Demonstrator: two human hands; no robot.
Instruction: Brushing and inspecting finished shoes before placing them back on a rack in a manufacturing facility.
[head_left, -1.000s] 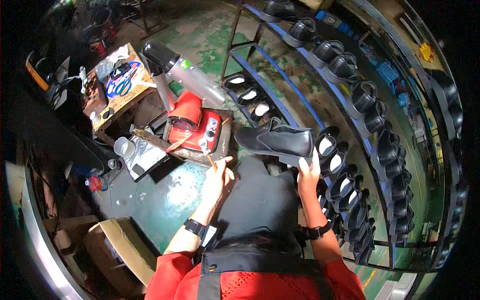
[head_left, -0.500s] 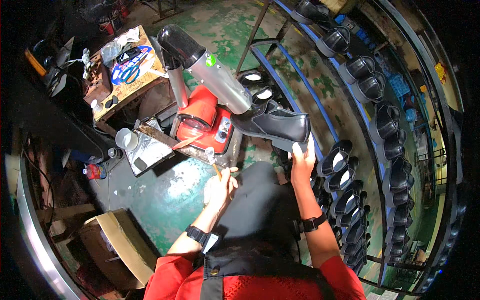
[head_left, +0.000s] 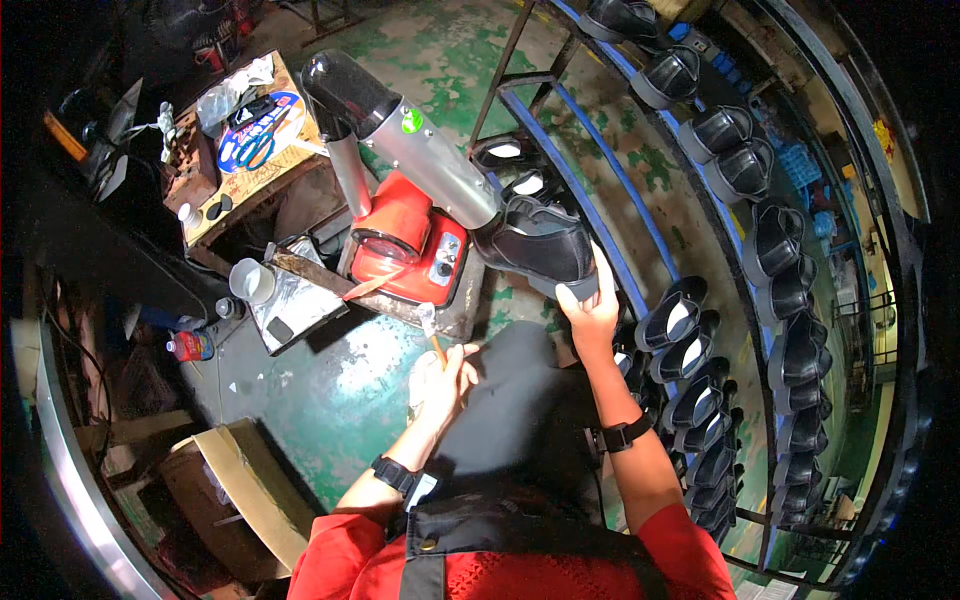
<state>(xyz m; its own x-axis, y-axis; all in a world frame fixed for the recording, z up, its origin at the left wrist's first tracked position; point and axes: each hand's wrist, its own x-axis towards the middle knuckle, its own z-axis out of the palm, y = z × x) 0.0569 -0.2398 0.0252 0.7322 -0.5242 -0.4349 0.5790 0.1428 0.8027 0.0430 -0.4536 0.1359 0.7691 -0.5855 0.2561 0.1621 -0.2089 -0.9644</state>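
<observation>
My right hand [head_left: 592, 315] grips a black leather shoe [head_left: 545, 248] by its heel end, with the thumb low on the sole side. The toe of the shoe lies at the mouth of a silver tube [head_left: 435, 150], which comes down beside a red machine [head_left: 400, 215] with small knobs. Lower and to the left, my left hand [head_left: 440, 385] is closed on a thin brush [head_left: 437, 347] with an orange-brown handle. Its pale tip [head_left: 428, 315] points away from me, close to the front edge of the machine's stand.
At the right, curved racks [head_left: 712, 225] carry several rows of black shoes. A white cup [head_left: 252, 281] stands on a foil-covered tray [head_left: 290, 318] left of the machine. Scissors [head_left: 258, 150] lie on a wooden table [head_left: 285, 170] behind. An open cardboard box [head_left: 250, 485] sits at lower left.
My right hand has drawn the shoe a little to the left and turned it, so its opening shows more. My left hand with the brush has barely moved.
</observation>
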